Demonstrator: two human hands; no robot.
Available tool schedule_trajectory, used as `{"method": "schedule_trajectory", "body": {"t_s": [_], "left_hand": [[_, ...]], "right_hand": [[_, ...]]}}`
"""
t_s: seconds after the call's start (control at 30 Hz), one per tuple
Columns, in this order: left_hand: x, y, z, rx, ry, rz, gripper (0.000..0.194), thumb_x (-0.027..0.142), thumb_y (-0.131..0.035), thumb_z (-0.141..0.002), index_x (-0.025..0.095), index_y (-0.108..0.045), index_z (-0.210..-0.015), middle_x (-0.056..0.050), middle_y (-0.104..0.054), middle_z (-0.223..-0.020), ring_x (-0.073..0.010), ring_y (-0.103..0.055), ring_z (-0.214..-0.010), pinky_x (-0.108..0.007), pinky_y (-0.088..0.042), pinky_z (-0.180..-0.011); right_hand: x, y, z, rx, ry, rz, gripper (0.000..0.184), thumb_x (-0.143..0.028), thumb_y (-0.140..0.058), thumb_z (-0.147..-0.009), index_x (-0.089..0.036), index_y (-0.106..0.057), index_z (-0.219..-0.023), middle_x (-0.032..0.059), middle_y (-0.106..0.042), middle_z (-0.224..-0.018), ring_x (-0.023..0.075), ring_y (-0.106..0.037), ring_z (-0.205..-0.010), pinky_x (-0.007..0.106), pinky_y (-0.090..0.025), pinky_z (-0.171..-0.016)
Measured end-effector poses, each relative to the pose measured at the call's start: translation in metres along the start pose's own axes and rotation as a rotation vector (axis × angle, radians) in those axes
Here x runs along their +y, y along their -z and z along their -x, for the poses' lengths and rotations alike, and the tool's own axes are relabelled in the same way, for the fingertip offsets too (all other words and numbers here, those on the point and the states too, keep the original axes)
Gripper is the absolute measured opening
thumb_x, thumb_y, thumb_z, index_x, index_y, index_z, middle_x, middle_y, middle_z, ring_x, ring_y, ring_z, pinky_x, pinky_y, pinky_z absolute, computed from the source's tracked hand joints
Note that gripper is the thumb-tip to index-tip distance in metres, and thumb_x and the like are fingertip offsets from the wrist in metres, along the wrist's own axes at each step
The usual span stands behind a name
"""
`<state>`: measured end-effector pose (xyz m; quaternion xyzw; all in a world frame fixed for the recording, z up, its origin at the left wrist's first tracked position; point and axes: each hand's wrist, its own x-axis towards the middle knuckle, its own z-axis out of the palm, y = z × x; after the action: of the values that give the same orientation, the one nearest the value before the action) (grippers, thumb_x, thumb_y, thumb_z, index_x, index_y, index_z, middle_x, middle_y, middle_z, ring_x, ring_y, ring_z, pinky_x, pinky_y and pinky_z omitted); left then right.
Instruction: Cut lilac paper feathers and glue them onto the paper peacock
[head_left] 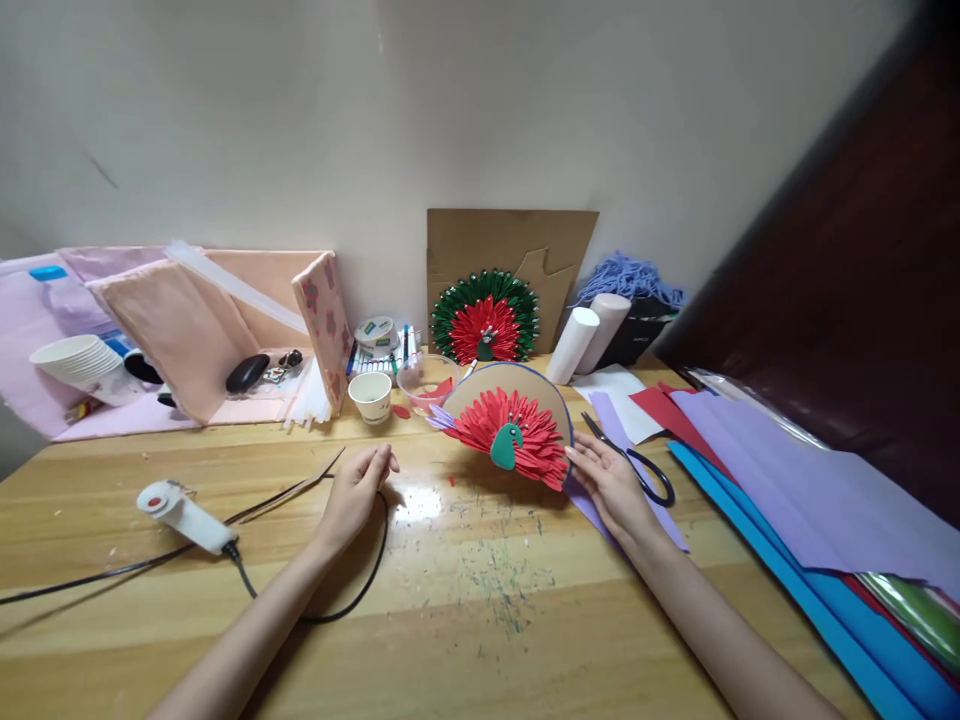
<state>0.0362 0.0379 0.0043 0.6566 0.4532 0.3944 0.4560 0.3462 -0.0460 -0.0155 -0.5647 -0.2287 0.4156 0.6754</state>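
My right hand [609, 482] grips the right edge of a half-round cardboard peacock craft [536, 420], tilted above the table. Red petals fan out around its green peacock head [507, 447], and a few purple petals [442, 420] stick out at the left. To the left of the craft is my left hand [361, 490], with fingers curled together near the table; whether anything small is between them I cannot make out. Black-handled scissors [651, 477] lie on purple paper just beyond my right hand. A paper cup [370, 398] and a clear plastic bowl [429, 380] with red pieces stand behind.
A white glue gun [184, 515] lies at left, its black cord looping under my left forearm. A finished red-green peacock [486, 318] leans on cardboard [502, 235] by the wall. Coloured paper sheets [795, 490] cover the right side; a peach box [172, 320] stands back left.
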Motion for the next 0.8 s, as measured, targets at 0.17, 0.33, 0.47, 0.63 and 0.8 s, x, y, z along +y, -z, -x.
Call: {"method": "schedule_trajectory", "body": {"t_s": [0.17,0.33,0.47,0.63,0.8], "left_hand": [[-0.008,-0.011,-0.002,-0.084,0.124,0.177,0.040,0.051,-0.052,-0.079,0.013,-0.064,-0.081,-0.002,-0.059,-0.066,-0.0120,-0.051,-0.055,-0.022,-0.040,-0.054],[-0.012,-0.021,0.001,-0.053,0.173,0.280,0.035,0.048,-0.060,-0.075,0.013,-0.063,-0.077,-0.003,-0.063,-0.070,-0.0141,-0.058,-0.064,-0.024,-0.047,-0.064],[-0.015,-0.023,0.002,-0.027,0.187,0.280,0.031,0.044,-0.063,-0.073,0.013,-0.062,-0.077,-0.003,-0.064,-0.074,-0.0133,-0.059,-0.067,-0.024,-0.048,-0.066],[-0.017,-0.025,0.004,-0.013,0.196,0.303,0.028,0.041,-0.065,-0.072,0.013,-0.062,-0.075,-0.003,-0.064,-0.072,-0.0134,-0.059,-0.066,-0.025,-0.048,-0.066],[-0.018,-0.028,0.006,0.011,0.139,0.276,0.027,0.039,-0.063,-0.074,0.013,-0.061,-0.073,-0.002,-0.061,-0.069,-0.0125,-0.057,-0.064,-0.023,-0.046,-0.062]], "right_hand": [[0.004,-0.001,0.011,-0.099,-0.032,0.050,0.037,-0.028,-0.079,-0.057,-0.021,-0.063,-0.089,0.0023,-0.065,-0.082,0.0150,-0.064,-0.068,0.021,-0.051,-0.055],[0.009,-0.003,0.015,-0.122,-0.031,0.078,0.041,-0.029,-0.080,-0.056,-0.019,-0.062,-0.092,0.0023,-0.063,-0.082,0.0137,-0.061,-0.068,0.020,-0.049,-0.054],[0.012,-0.003,0.013,-0.113,-0.010,0.113,0.048,-0.034,-0.082,-0.051,-0.019,-0.062,-0.092,0.0020,-0.061,-0.081,0.0144,-0.061,-0.071,0.022,-0.050,-0.057],[0.015,0.000,0.013,-0.125,0.019,0.172,0.049,-0.037,-0.081,-0.054,-0.020,-0.061,-0.095,0.0027,-0.061,-0.085,0.0150,-0.061,-0.076,0.023,-0.052,-0.062],[0.016,0.002,0.012,-0.136,0.019,0.175,0.048,-0.036,-0.081,-0.054,-0.021,-0.061,-0.095,0.0022,-0.061,-0.087,0.0142,-0.061,-0.077,0.022,-0.052,-0.061]]}}
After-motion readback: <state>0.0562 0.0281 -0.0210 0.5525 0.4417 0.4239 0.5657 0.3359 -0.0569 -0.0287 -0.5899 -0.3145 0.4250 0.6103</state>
